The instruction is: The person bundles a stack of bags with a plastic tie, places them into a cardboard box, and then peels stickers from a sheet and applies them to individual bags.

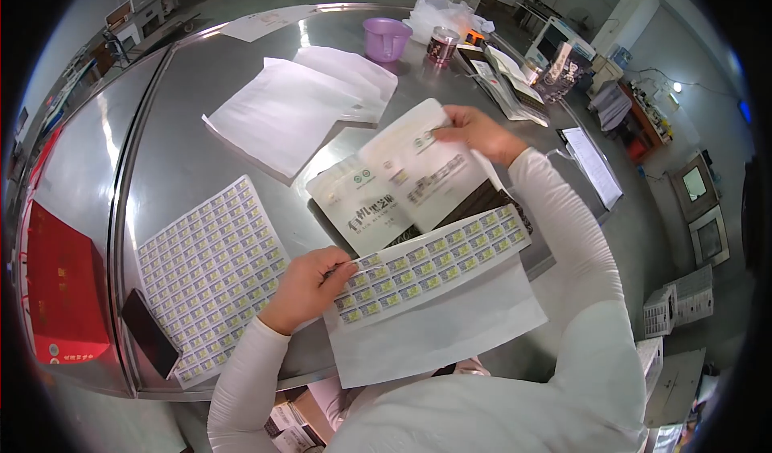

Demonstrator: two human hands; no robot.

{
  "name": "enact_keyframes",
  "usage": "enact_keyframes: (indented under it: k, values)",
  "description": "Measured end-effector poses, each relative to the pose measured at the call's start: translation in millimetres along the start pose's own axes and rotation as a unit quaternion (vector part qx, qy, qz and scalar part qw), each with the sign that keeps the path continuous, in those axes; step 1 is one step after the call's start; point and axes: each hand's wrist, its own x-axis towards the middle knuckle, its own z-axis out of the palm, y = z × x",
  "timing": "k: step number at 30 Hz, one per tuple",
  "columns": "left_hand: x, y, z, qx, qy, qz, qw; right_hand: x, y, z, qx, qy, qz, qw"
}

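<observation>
My right hand (482,133) pinches the upper right corner of a white printed pouch (354,195), part of a small overlapping stack with dark lower panels. In front of the pouches lies a strip of small yellow-and-blue stickers (434,266), over a blank white backing sheet (434,332). At the strip's left end, my left hand (310,288) is closed, thumb against fingertips. Something thin and pale shows at those fingertips, too small to name. A larger sheet of the same stickers (213,272) lies left of that hand.
A black phone-like slab (150,332) overlaps the large sheet's left edge, near a red bag (64,292). Blank white sheets (297,107) lie farther back. Behind stand a purple cup (387,41), a tin (442,47) and a pile of pouches (503,87). A clipboard (591,163) sits at right.
</observation>
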Motion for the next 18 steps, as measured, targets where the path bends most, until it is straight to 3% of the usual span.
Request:
enact_keyframes:
  k: [3,4,6,7,9,11,17,18]
  values:
    - [1.3,-0.6,0.7,0.003,-0.008,-0.025,1.000,0.7,16.5,-45.2,-0.274,0.040,0.053,0.959]
    - [1.1,-1.8,2.2,0.003,-0.010,-0.033,0.999,-3.8,19.9,-39.7,-0.383,0.127,0.016,0.915]
    - [2.4,-6.3,3.8,0.007,-0.004,-0.021,1.000,-11.6,28.9,-8.2,-0.569,0.285,-0.062,0.768]
    - [1.7,-8.1,3.4,0.009,0.001,-0.019,1.000,-10.9,30.8,5.0,-0.544,0.242,-0.141,0.791]
    - [2.4,-7.1,2.1,0.018,0.006,-0.032,0.999,-29.0,17.7,66.0,-0.403,0.057,-0.170,0.897]
    - [3.1,-11.4,2.7,0.019,0.013,-0.030,0.999,-54.0,-13.8,117.8,-0.367,-0.142,-0.114,0.912]
    - [2.3,-17.8,5.5,-0.015,0.045,0.019,0.999,-62.3,-17.8,151.5,-0.410,-0.174,-0.065,0.893]
    - [2.1,-15.5,3.4,-0.010,0.044,-0.004,0.999,-62.5,-18.0,149.2,-0.418,-0.166,-0.070,0.890]
